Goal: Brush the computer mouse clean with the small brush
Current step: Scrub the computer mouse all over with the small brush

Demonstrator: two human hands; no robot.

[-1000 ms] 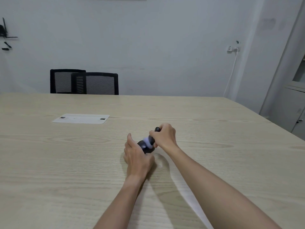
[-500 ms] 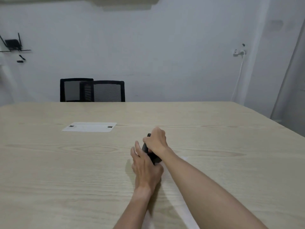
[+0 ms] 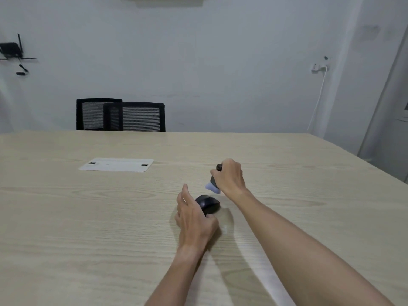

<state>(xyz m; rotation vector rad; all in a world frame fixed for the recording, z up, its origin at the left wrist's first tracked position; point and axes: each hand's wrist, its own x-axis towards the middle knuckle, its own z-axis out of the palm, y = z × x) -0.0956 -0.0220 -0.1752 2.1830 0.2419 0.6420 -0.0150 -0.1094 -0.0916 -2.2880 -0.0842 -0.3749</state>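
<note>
A black computer mouse [image 3: 208,203] lies on the pale wooden table [image 3: 88,228], near its middle. My left hand [image 3: 194,219] grips its near end from the left, thumb raised beside it. My right hand [image 3: 229,176] holds a small black-handled brush [image 3: 213,184] with pale bristles pointing down-left. The brush is lifted above and to the right of the mouse, apart from it. Most of the brush handle is hidden inside my fist.
A white cable cover plate [image 3: 117,164] is set flat into the table at the back left. Two black mesh chairs [image 3: 121,115] stand behind the far edge. The table's right edge [image 3: 375,164] runs diagonally near a cabinet.
My right hand has lifted the brush off the mouse, up and to the right. The mouse top is now uncovered. My left hand still holds the mouse.
</note>
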